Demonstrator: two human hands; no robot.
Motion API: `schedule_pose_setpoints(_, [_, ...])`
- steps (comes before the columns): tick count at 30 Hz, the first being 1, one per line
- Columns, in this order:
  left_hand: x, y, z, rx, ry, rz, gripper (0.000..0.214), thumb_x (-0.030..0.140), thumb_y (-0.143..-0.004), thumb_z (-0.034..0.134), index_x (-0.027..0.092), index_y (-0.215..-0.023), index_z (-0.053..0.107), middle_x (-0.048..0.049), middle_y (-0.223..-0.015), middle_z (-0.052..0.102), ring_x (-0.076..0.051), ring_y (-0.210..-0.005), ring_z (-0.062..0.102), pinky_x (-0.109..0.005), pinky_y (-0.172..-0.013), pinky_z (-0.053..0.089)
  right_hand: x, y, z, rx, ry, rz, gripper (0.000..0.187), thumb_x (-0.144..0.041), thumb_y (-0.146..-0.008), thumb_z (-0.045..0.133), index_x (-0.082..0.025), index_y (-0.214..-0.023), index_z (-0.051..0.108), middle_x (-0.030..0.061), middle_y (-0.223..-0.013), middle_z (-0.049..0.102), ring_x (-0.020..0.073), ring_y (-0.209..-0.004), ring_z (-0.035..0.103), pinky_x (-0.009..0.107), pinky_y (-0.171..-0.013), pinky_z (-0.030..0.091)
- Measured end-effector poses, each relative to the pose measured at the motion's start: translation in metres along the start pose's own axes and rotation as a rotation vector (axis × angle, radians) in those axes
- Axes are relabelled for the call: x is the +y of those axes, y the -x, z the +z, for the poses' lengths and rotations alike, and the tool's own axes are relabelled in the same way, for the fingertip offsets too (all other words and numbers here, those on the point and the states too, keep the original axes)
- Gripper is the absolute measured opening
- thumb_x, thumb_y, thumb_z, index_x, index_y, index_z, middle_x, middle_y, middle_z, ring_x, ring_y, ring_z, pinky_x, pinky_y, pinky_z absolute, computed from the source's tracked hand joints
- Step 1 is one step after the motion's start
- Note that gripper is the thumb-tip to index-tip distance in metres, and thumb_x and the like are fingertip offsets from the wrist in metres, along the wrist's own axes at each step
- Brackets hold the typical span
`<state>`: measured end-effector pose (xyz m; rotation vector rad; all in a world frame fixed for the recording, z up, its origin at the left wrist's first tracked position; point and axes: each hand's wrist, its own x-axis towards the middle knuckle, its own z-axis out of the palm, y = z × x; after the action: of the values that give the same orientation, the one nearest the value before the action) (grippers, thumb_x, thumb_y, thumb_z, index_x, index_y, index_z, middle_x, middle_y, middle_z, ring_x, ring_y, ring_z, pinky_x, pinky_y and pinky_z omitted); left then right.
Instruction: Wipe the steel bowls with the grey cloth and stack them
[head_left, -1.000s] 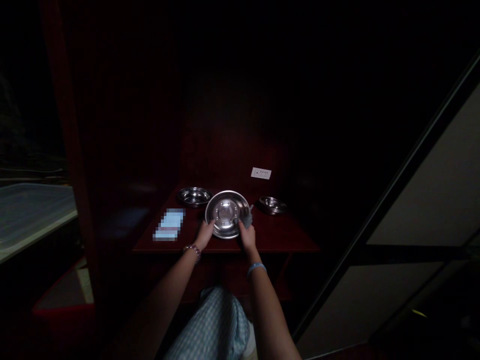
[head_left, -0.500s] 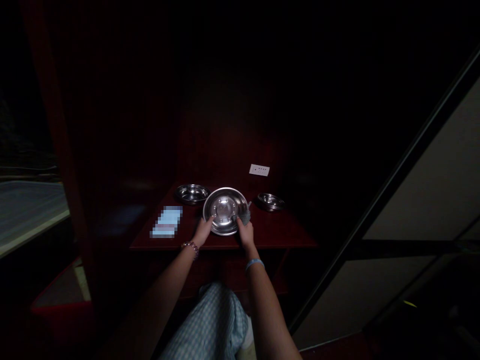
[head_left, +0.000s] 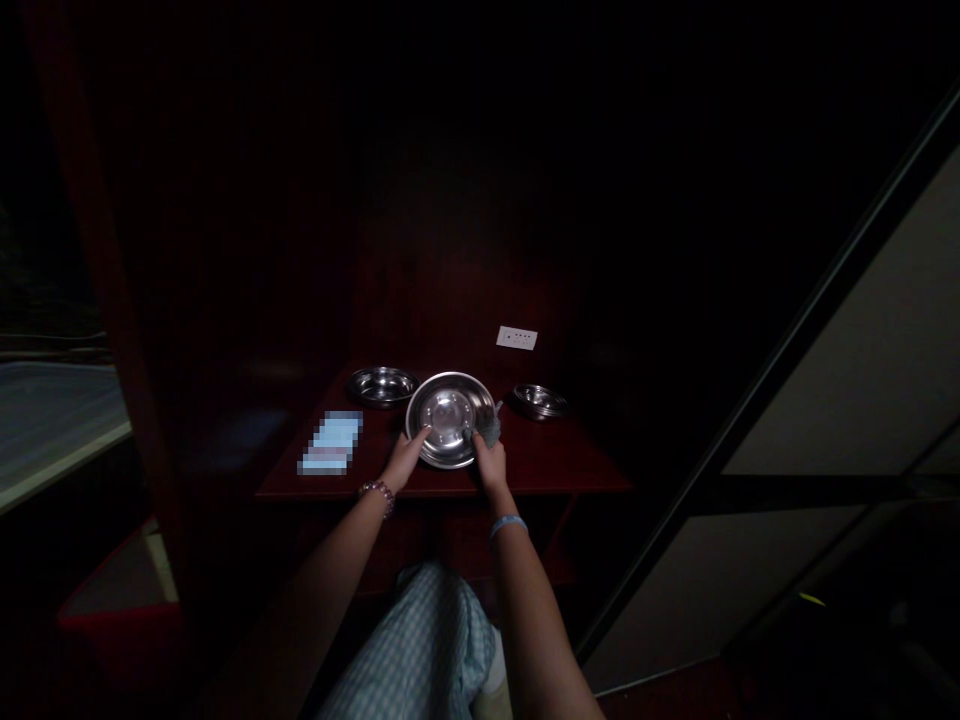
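A shiny steel bowl (head_left: 448, 410) is held tilted toward me above the dark red table (head_left: 577, 465). On its lower left rim is my left hand (head_left: 405, 460), closed with the thumb over the inside. My right hand (head_left: 490, 465) grips the lower right rim, and a grey cloth (head_left: 487, 428) is bunched between its fingers and the bowl. Behind the bowl to the left sits a wide steel dish (head_left: 382, 386). To the right stands a small stack of steel bowls (head_left: 539, 401).
A blurred-out bright flat object (head_left: 331, 443) lies on the table's left part. A white socket plate (head_left: 517, 338) is on the back wall. At lower left is a red-rimmed bin (head_left: 124, 610); a pale panel with a dark frame (head_left: 795, 560) slants along the right.
The view has shifted slightly. My left thumb has slid a little further inward over the bowl; both hands keep hold of it.
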<state>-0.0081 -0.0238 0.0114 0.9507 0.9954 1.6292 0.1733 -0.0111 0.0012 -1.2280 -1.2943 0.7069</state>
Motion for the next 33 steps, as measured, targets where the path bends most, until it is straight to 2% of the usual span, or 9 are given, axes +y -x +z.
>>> schedule_pose_setpoints(4, [0.001,0.003,0.001,-0.045,-0.033,0.046,0.054,0.035,-0.082,0.077,0.016,-0.13,0.063,-0.0155,-0.138,0.067,-0.029,-0.133,0.059,-0.042,-0.119,0.038,0.002,-0.003,0.001,0.063,-0.031,0.028,0.043,-0.052,-0.085,0.063,-0.022,-0.113,0.075,0.0072,-0.118,0.078,0.0285,-0.119,0.07,0.041,-0.106,0.052])
schedule_pose_setpoints(7, [-0.003,0.003,0.002,-0.15,-0.149,0.14,0.077,0.037,-0.082,0.076,0.018,-0.15,0.044,-0.0152,-0.154,0.053,-0.027,-0.144,0.048,-0.04,-0.123,0.031,0.003,-0.005,0.001,0.146,-0.061,0.069,0.042,-0.05,-0.084,0.065,-0.019,-0.109,0.076,0.0094,-0.113,0.079,0.0292,-0.117,0.071,0.041,-0.104,0.053])
schedule_pose_setpoints(9, [-0.007,0.003,0.002,-0.241,-0.248,0.186,0.084,0.039,-0.081,0.077,0.018,-0.153,0.04,-0.0155,-0.156,0.05,-0.027,-0.147,0.044,-0.041,-0.125,0.028,0.002,-0.006,0.001,0.181,-0.087,0.078,0.043,-0.049,-0.083,0.066,-0.016,-0.109,0.076,0.0108,-0.112,0.08,0.0297,-0.116,0.072,0.041,-0.104,0.053])
schedule_pose_setpoints(12, [-0.013,0.002,0.003,-0.377,-0.372,0.218,0.071,0.041,-0.077,0.078,0.015,-0.139,0.058,-0.0157,-0.146,0.061,-0.03,-0.142,0.05,-0.043,-0.124,0.03,0.001,-0.004,0.001,0.156,-0.128,0.042,0.043,-0.048,-0.083,0.067,-0.016,-0.11,0.077,0.0107,-0.112,0.079,0.0291,-0.113,0.073,0.04,-0.102,0.054])
schedule_pose_setpoints(14, [-0.016,0.001,0.003,-0.419,-0.424,0.216,0.056,0.041,-0.077,0.077,0.015,-0.126,0.068,-0.015,-0.138,0.067,-0.031,-0.136,0.056,-0.045,-0.123,0.033,-0.001,-0.002,0.001,0.127,-0.139,0.02,0.042,-0.048,-0.083,0.068,-0.016,-0.109,0.077,0.0106,-0.113,0.079,0.0288,-0.111,0.073,0.039,-0.1,0.054])
schedule_pose_setpoints(18, [-0.016,-0.001,0.004,-0.362,-0.409,0.192,0.044,0.032,-0.079,0.072,0.016,-0.119,0.073,-0.0134,-0.134,0.07,-0.031,-0.133,0.059,-0.045,-0.121,0.035,-0.002,0.0,0.001,0.126,-0.117,0.021,0.041,-0.049,-0.083,0.068,-0.017,-0.107,0.077,0.011,-0.112,0.08,0.0283,-0.11,0.074,0.038,-0.098,0.054])
schedule_pose_setpoints(24, [-0.006,0.001,0.006,-0.211,-0.285,0.093,0.045,0.017,-0.079,0.065,0.015,-0.125,0.068,-0.0117,-0.135,0.07,-0.027,-0.135,0.057,-0.042,-0.121,0.036,-0.001,0.0,0.001,0.125,-0.118,0.004,0.043,-0.049,-0.084,0.067,-0.016,-0.11,0.076,0.0105,-0.114,0.079,0.0262,-0.111,0.073,0.035,-0.099,0.054])
schedule_pose_setpoints(29, [0.004,0.005,0.0,-0.064,-0.2,-0.008,0.036,0.03,-0.091,0.058,0.014,-0.121,0.068,-0.0121,-0.134,0.071,-0.026,-0.13,0.062,-0.039,-0.115,0.043,0.001,-0.002,0.001,0.089,-0.075,0.008,0.041,-0.049,-0.085,0.065,-0.018,-0.11,0.076,0.0103,-0.115,0.079,0.0277,-0.113,0.073,0.038,-0.1,0.054])
schedule_pose_setpoints(33, [0.011,0.009,0.0,-0.081,-0.147,0.025,0.047,0.044,-0.095,0.057,0.016,-0.132,0.064,-0.0117,-0.145,0.063,-0.026,-0.139,0.054,-0.036,-0.118,0.039,0.002,-0.003,0.001,0.094,0.006,0.042,0.039,-0.049,-0.086,0.063,-0.02,-0.109,0.077,0.0097,-0.112,0.08,0.0293,-0.113,0.073,0.04,-0.101,0.054])
